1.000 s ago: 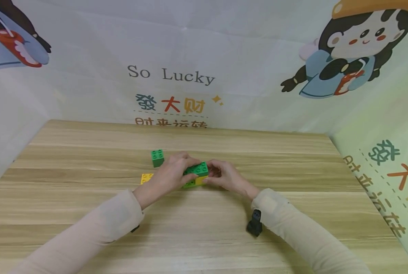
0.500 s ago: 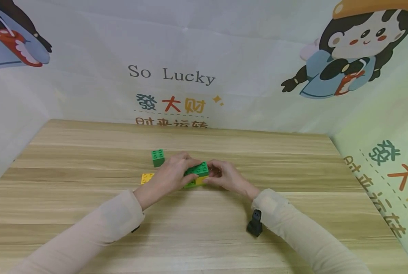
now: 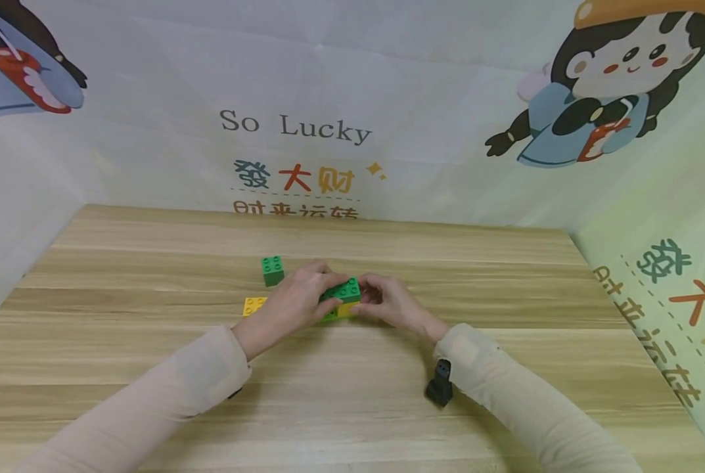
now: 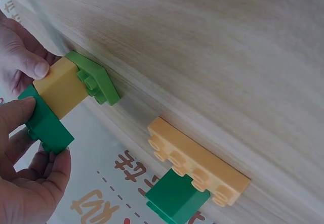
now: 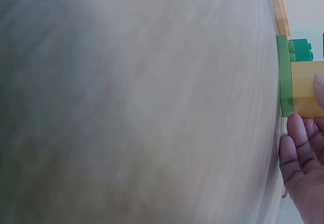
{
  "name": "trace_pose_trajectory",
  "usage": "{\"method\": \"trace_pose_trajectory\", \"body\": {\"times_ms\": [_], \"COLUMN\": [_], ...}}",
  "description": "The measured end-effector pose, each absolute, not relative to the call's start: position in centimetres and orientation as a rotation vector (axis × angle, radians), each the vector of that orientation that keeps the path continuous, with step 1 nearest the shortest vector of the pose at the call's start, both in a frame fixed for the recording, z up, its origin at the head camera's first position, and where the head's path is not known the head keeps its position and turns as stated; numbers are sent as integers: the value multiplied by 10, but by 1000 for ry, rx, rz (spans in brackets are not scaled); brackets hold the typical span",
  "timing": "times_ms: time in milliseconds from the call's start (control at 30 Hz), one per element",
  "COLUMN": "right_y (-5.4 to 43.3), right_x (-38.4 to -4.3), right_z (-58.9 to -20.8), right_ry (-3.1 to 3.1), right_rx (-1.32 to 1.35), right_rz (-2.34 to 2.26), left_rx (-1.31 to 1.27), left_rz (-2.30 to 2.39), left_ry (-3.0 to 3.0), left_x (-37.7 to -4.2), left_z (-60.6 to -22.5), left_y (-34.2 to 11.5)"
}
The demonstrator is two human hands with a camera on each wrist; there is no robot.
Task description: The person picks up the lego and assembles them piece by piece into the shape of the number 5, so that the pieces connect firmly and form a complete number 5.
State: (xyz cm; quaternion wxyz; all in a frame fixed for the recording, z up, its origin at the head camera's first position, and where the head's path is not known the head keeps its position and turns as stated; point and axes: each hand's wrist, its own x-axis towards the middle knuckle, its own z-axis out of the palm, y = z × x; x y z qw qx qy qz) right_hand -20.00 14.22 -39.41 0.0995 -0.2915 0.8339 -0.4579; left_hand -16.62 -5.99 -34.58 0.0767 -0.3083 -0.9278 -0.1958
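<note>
A small stack of toy building bricks stands on the wooden table in front of me. At its bottom lies a thin light green brick (image 4: 101, 77), its bare studs showing at one end in the left wrist view. On its other end sits a yellow brick (image 4: 63, 87), topped by a dark green brick (image 3: 347, 290). My left hand (image 3: 295, 295) pinches this dark green brick between thumb and fingers, and it juts out past the yellow one. From the right, my right hand (image 3: 393, 303) grips the stack's end, with its thumb on the yellow brick.
A second dark green brick (image 3: 272, 271) stands behind my left hand. Nearer lies a thin yellow brick (image 3: 253, 306), partly hidden by that hand in the head view. A printed cloth (image 3: 423, 131) hangs behind the wooden table (image 3: 340, 407) and along its sides.
</note>
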Motion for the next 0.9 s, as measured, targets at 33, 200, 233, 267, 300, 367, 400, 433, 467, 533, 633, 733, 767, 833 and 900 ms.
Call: {"method": "trace_pose_trajectory", "body": {"times_ms": [33, 200, 233, 267, 300, 367, 400, 433, 467, 533, 633, 733, 767, 833, 900], "right_y": [142, 142, 142, 142, 142, 142, 142, 142, 142, 142, 142, 142, 142, 142, 142], "right_x": [-200, -200, -200, -200, -200, -200, -200, -200, -200, -200, -201, -201, -201, -200, -200], "right_z": [-394, -395, -395, -395, -395, -395, -395, -395, -395, -395, -395, -394, -394, -394, -393], "right_ry": [2465, 2453, 2451, 2449, 2448, 2445, 2446, 2445, 2445, 2445, 2442, 2435, 2432, 2429, 2429], "right_rx": [-861, -864, -863, -863, -862, -861, -860, -860, -860, -862, -863, -865, -867, -872, -879], "right_rz": [-1356, -1370, -1374, -1376, -1378, -1384, -1385, -1385, -1385, -1383, -1378, -1373, -1372, -1370, -1370], "left_rx": [-922, -916, -914, -912, -909, -904, -901, -898, -897, -897, -902, -913, -917, -925, -929], "left_rz": [-583, -561, -557, -553, -549, -543, -538, -532, -528, -518, -505, -486, -476, -455, -435], "left_ry": [-2783, -2788, -2789, -2791, -2796, -2807, -2815, -2823, -2830, -2840, -2844, -2835, -2833, -2828, -2830], "left_x": [-166, -166, -166, -166, -166, -166, -166, -166, -166, -166, -166, -167, -167, -167, -167], "left_z": [-346, -345, -345, -345, -345, -345, -345, -344, -344, -343, -342, -341, -341, -340, -339], "left_y": [-60, -59, -59, -59, -58, -58, -58, -57, -57, -57, -56, -55, -55, -54, -53]}}
